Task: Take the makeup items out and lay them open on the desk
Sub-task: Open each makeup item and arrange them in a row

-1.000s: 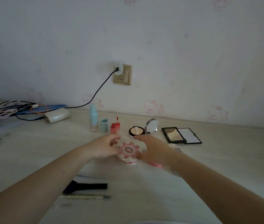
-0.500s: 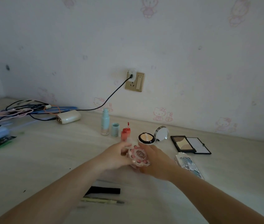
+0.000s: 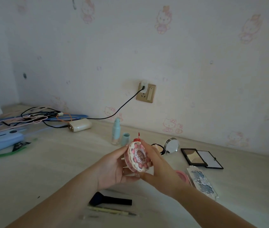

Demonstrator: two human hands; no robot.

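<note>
Two bare hands meet above the middle of the desk [image 3: 48, 162], both closed on one round pink-and-white compact [image 3: 138, 156] held tilted on edge, its decorated lid toward the camera and clear of the desktop. Left hand [image 3: 114, 168] wraps its left rim and underside; right hand [image 3: 159, 168] covers the right rim, thumb at the lower edge. Whether the lid is parted from the base cannot be made out. Count on the desk: one round powder compact [image 3: 159, 148] lying open, partly behind the right hand, its mirror lid [image 3: 171, 145] standing up; one black palette [image 3: 201, 157] open flat, pans left, mirror right; one ornate pale-blue case [image 3: 202, 182], closed, just beside the right wrist; one pink item [image 3: 181, 176] mostly hidden by that wrist, kind unclear. One tall pale-blue bottle [image 3: 116, 133] upright with one matching cap [image 3: 125, 139] beside it; one red tube [image 3: 138, 138] showing only its top above the held compact. Near the front edge, one black brush [image 3: 110, 201] and one thin pencil [image 3: 112, 211], side by side, with a blurred clear strip below. One wall socket [image 3: 146, 92], one black cord to a white charger [image 3: 79, 125]. The cable tangle [image 3: 23, 118] and blue case [image 3: 0, 142] at left are cut off by the frame.
</note>
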